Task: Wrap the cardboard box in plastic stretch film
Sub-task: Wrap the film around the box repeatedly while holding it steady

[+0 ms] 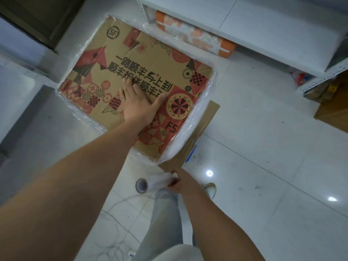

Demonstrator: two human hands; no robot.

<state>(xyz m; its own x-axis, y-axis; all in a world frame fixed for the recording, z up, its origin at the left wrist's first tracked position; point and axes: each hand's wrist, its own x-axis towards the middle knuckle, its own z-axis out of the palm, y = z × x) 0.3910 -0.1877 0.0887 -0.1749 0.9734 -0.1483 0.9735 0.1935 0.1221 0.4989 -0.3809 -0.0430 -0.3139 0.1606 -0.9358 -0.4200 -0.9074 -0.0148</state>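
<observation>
A large brown cardboard box [150, 59] with red and black printed patterns stands on the floor in the middle of the view. Cloudy stretch film [197, 121] covers its side walls and bunches along the top edges. My left hand [140, 104] lies flat on the box's top face, fingers spread. Below the box's near corner my right hand [180, 182] grips a roll of stretch film [152, 182], held roughly level, its hollow core facing left.
A white shelf unit [263, 25] stands at the back right with a film-wrapped orange package [194, 34] under it. Flat cardboard [205, 121] lies beneath the box's right side. More boxes [331, 102] sit at the far right. My leg and shoe [210, 189] stand on white floor tiles.
</observation>
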